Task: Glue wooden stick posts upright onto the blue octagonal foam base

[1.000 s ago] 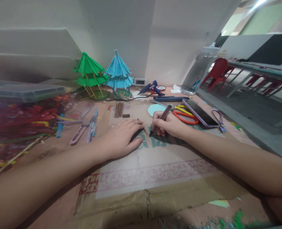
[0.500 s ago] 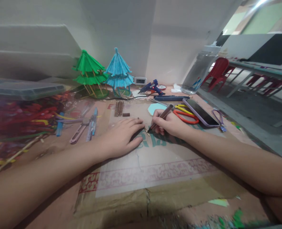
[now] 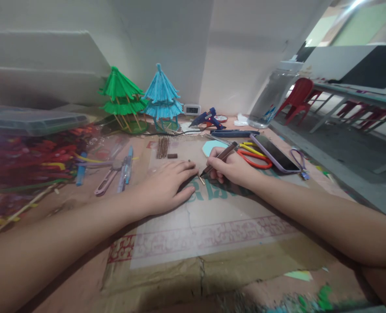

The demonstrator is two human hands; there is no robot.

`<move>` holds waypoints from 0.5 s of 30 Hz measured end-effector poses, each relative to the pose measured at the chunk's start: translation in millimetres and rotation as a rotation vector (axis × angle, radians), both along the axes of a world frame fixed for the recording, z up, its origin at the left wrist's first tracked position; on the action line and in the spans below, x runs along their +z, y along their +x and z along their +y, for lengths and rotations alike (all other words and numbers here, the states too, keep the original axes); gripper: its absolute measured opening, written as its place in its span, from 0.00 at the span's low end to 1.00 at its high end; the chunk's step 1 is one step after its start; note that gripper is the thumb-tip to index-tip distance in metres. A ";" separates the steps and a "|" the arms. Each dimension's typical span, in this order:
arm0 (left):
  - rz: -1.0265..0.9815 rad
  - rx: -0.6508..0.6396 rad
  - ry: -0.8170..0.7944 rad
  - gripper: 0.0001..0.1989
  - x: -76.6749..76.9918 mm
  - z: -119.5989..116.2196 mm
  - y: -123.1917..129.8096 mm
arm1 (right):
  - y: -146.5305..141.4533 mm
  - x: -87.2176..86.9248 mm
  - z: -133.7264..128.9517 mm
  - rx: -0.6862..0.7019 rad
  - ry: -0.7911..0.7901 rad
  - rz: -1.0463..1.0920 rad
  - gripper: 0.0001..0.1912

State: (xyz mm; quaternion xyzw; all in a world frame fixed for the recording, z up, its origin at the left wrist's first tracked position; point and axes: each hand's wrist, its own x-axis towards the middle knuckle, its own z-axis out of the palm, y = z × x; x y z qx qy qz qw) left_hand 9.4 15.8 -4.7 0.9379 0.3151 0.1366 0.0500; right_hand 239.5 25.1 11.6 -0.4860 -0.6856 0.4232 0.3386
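Stick (image 3: 201, 179), thin and pale at its near end, lies on a translucent sheet (image 3: 167, 226) over printed cardboard (image 3: 160, 280), in the middle of my pinkish tabletop (image 3: 82, 278). Behind it, a row of brown sticks (image 3: 162, 148) sits beside a small brown cap (image 3: 172, 155). Two tiered, umbrella-like models, one green (image 3: 123, 93) and one blue (image 3: 162, 93), stand near a grey-white wall (image 3: 167, 34), with a blue glue gun (image 3: 209, 118) to their right. Beyond the tabletop, a red chair (image 3: 297, 95) stands at another table (image 3: 352, 92). My left hand (image 3: 170, 182) lies palm down, fingers extended over the stick, thumb apart. My right hand (image 3: 224, 165) is closed around a brown marker (image 3: 224, 154), its tip at the stick.
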 end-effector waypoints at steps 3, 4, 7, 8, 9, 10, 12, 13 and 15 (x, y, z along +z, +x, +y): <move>-0.002 -0.007 0.007 0.25 -0.4 -0.1 0.0 | 0.3 0.3 0.2 0.013 -0.046 0.010 0.10; -0.002 -0.008 0.008 0.25 -0.5 -0.1 0.0 | 0.4 0.4 0.3 0.019 -0.055 0.008 0.10; -0.001 -0.006 0.010 0.25 -0.2 0.0 -0.3 | 0.2 0.7 0.7 0.028 -0.059 0.003 0.10; 0.000 -0.006 0.010 0.25 0.0 0.0 -0.4 | 0.0 0.9 0.6 0.026 -0.054 0.006 0.10; 0.000 -0.007 0.009 0.25 0.2 -0.1 -0.4 | -0.3 1.0 0.5 0.020 -0.045 0.013 0.10; 0.000 -0.007 0.009 0.25 0.4 -0.1 -0.4 | -0.5 1.1 0.3 0.013 -0.035 0.018 0.09; -0.002 -0.008 0.008 0.25 0.5 -0.2 -0.3 | -0.7 1.4 0.0 0.001 -0.024 0.019 0.09; -0.004 -0.007 0.007 0.25 0.5 -0.3 -0.2 | -0.7 1.4 0.0 0.001 -0.026 0.017 0.09; -0.006 -0.003 0.008 0.25 0.2 -0.5 0.0 | 0.0 1.5 0.3 0.013 -0.039 0.014 0.09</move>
